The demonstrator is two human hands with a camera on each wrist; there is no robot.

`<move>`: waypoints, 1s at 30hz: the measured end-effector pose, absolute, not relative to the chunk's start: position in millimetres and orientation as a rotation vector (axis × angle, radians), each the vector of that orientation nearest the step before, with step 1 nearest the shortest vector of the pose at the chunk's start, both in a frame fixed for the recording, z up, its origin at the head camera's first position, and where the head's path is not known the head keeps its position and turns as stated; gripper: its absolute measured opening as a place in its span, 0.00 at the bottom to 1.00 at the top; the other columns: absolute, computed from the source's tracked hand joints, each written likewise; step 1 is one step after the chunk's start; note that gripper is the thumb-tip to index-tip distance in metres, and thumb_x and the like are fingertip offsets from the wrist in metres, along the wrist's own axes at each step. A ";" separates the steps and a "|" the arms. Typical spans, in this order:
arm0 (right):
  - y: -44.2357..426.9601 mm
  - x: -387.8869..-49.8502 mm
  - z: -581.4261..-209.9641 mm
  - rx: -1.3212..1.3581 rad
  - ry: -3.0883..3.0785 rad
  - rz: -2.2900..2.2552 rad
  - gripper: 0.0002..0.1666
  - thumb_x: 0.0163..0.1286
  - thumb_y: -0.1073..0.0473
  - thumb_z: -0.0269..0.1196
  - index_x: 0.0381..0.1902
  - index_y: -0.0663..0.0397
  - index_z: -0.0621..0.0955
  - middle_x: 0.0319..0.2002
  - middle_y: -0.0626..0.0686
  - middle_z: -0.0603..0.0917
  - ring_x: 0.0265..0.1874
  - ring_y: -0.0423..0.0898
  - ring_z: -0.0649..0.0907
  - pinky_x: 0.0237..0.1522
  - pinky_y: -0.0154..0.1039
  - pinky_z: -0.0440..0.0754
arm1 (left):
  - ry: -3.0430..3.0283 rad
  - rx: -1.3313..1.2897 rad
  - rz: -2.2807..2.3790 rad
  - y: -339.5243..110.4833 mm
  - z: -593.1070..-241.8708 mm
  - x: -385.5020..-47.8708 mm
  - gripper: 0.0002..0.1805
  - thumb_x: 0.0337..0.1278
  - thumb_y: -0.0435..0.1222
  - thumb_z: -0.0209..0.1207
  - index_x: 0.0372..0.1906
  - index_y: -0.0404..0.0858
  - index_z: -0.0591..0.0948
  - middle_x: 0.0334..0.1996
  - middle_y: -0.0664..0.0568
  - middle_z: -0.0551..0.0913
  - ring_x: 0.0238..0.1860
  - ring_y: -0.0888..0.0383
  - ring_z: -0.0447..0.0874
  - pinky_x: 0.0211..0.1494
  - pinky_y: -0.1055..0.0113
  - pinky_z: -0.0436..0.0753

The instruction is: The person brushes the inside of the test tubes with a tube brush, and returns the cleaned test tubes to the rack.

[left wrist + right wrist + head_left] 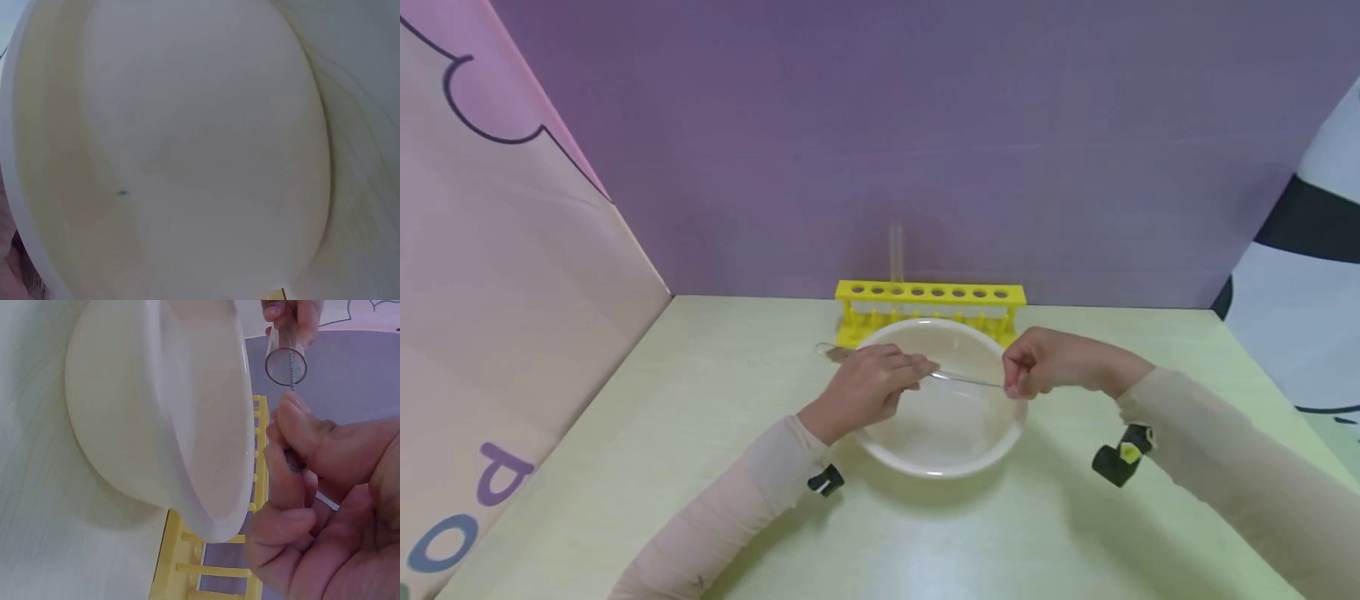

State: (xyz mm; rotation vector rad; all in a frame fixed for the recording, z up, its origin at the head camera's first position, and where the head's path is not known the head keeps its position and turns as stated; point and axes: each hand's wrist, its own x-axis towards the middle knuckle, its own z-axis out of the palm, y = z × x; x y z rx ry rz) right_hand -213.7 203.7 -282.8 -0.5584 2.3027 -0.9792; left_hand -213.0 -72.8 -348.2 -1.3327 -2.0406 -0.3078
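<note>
Over the white bowl [934, 473], the left hand [868, 387] grips a clear glass tube [275, 344], whose open mouth faces the right hand in the right wrist view. At the tube's other end, a greyish brush-like shape [837, 353] shows left of the left hand. The right hand [1048, 364] pinches a thin twisted wire [292, 370] between thumb and curled fingers; the wire runs into the tube. Part of a metal loop [294, 460] shows between those fingers. The bowl's pale inside [212, 125] fills most of the left wrist view.
A yellow test tube rack [931, 292] stands directly behind the bowl, with one clear tube [897, 250] upright in it. Behind the pale table [730, 333] rises a purple wall panel [925, 142]; patterned panels stand at both sides.
</note>
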 end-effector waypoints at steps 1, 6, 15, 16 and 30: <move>204.0 -214.1 -283.0 -0.539 2.288 -0.988 0.05 0.57 0.69 0.64 0.25 0.63 0.77 0.18 0.48 0.74 0.21 0.42 0.70 0.26 0.33 0.68 | -2.036 -1.329 -0.307 -73.3 -348.5 -212.8 0.17 0.47 0.28 0.67 0.46 0.40 0.85 0.41 0.53 0.87 0.36 0.59 0.83 0.45 0.70 0.80; 205.5 -215.8 -284.8 -0.483 2.230 -1.017 0.05 0.56 0.69 0.63 0.24 0.62 0.77 0.18 0.48 0.73 0.19 0.41 0.68 0.23 0.31 0.64 | -2.011 -1.322 -0.294 -74.5 -348.9 -211.4 0.17 0.47 0.29 0.67 0.46 0.40 0.85 0.41 0.52 0.87 0.36 0.59 0.83 0.46 0.71 0.79; 209.4 -218.3 -286.8 -0.482 2.145 -1.033 0.05 0.55 0.69 0.63 0.23 0.60 0.77 0.18 0.48 0.74 0.20 0.40 0.69 0.24 0.30 0.66 | -1.960 -1.319 -0.288 -75.6 -351.1 -211.7 0.17 0.47 0.29 0.67 0.46 0.41 0.85 0.40 0.52 0.87 0.35 0.59 0.83 0.45 0.72 0.79; 209.8 -218.4 -286.7 -0.484 2.142 -1.032 0.06 0.55 0.69 0.63 0.23 0.59 0.77 0.18 0.48 0.73 0.20 0.40 0.69 0.24 0.30 0.66 | -1.954 -1.317 -0.283 -75.6 -351.9 -212.3 0.17 0.47 0.29 0.67 0.46 0.41 0.85 0.40 0.52 0.87 0.35 0.59 0.83 0.45 0.72 0.79; 212.8 -220.4 -287.4 -0.475 2.145 -1.021 0.04 0.53 0.72 0.61 0.23 0.62 0.77 0.18 0.48 0.73 0.20 0.42 0.69 0.25 0.31 0.67 | -1.993 -1.327 -0.332 -77.8 -352.1 -212.5 0.18 0.47 0.28 0.66 0.47 0.41 0.85 0.41 0.52 0.86 0.36 0.59 0.83 0.45 0.73 0.79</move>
